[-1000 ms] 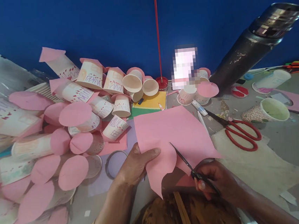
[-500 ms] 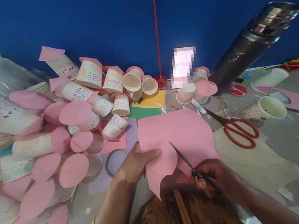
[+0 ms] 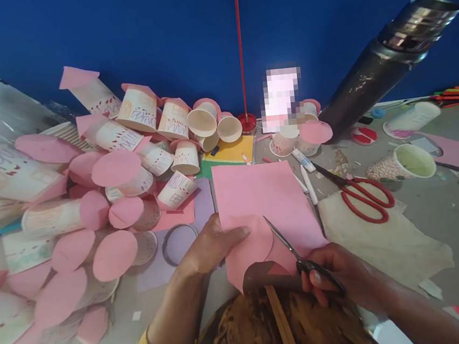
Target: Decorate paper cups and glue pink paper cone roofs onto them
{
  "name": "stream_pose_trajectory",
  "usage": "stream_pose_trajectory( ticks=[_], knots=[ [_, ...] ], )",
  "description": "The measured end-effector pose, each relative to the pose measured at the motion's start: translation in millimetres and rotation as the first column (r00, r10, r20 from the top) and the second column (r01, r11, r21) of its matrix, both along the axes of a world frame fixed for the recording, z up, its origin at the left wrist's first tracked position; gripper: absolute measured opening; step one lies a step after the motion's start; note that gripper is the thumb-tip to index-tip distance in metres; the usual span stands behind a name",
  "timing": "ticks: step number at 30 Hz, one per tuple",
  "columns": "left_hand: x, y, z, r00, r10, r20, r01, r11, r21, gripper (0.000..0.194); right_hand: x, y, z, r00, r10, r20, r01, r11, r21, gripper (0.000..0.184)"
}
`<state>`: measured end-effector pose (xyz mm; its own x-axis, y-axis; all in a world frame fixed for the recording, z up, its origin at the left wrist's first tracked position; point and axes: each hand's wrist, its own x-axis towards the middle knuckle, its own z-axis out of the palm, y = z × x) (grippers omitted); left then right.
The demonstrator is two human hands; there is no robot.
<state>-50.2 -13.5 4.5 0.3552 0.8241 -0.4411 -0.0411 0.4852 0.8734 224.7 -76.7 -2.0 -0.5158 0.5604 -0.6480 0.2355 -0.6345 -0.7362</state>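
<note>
My left hand (image 3: 212, 244) pinches the left side of a pink sheet of paper (image 3: 255, 188), thumb on top and fingers underneath. A curved cut runs through the sheet's lower part, leaving a rounded edge and a pointed strip at lower left. My right hand (image 3: 328, 273) is closed around the handles of dark-handled scissors (image 3: 287, 245). Their blades point up and left, with the tip over the paper near the end of the curved cut. The lower right of the paper reaches my right hand. The far sides of my left fingers are hidden.
Many paper cups with pink paper tops (image 3: 115, 169) crowd the left. A tape roll (image 3: 178, 244) lies on purple paper. On the right are red-handled scissors (image 3: 368, 199), a cream cloth-like piece (image 3: 386, 238), a green-lined cup (image 3: 415, 162), a tall dark flask (image 3: 374, 77) and a lit phone (image 3: 281, 99).
The paper has turned and flattened, its right edge moving left and uncovering white markers. The scissors and right hand have shifted slightly right. My left hand keeps its hold.
</note>
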Motion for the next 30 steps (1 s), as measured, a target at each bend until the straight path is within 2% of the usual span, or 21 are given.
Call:
stream_pose_trajectory(
  ticks=[3, 5, 8, 11, 17, 22, 30],
  knots=[
    [1.7, 0.8, 5.2, 0.985, -0.032, -0.170, 0.047, 0.995, 0.090, 0.022, 2.8, -1.1, -0.5, 0.997, 0.012, 0.081, -0.018, 0.997, 0.080, 0.058],
    [2.3, 0.9, 6.5, 0.979, -0.056, -0.197, 0.076, 0.992, 0.099, 0.023, 4.5, -2.3, -1.5, 0.992, 0.029, 0.123, -0.045, 0.990, 0.130, 0.054],
    [1.1, 0.4, 3.7, 0.988, -0.079, -0.129, 0.089, 0.993, 0.072, 0.028, 7.8, -4.4, -2.7, 0.986, 0.054, 0.157, -0.080, 0.983, 0.165, 0.051],
    [-0.6, -0.5, -0.8, 0.995, -0.086, -0.059, 0.089, 0.995, 0.040, 0.031, 12.8, -5.4, -4.6, 0.981, 0.087, 0.171, -0.112, 0.984, 0.141, 0.053],
    [3.2, -2.4, -2.0, 0.992, -0.021, 0.121, 0.034, 0.993, -0.111, 0.029, 15.7, 1.8, -5.1, 0.991, 0.110, 0.081, -0.120, 0.984, 0.134, 0.058],
    [7.1, -2.8, -1.3, 0.987, 0.016, 0.159, 0.013, 0.984, -0.175, 0.030, 9.4, 8.5, 0.8, 0.996, 0.070, 0.055, -0.077, 0.989, 0.125, 0.060],
    [10.7, -2.6, 3.0, 0.977, 0.024, 0.211, 0.017, 0.981, -0.192, 0.025, 7.1, 10.6, -0.1, 0.998, 0.057, 0.037, -0.061, 0.992, 0.114, 0.059]
  ],
)
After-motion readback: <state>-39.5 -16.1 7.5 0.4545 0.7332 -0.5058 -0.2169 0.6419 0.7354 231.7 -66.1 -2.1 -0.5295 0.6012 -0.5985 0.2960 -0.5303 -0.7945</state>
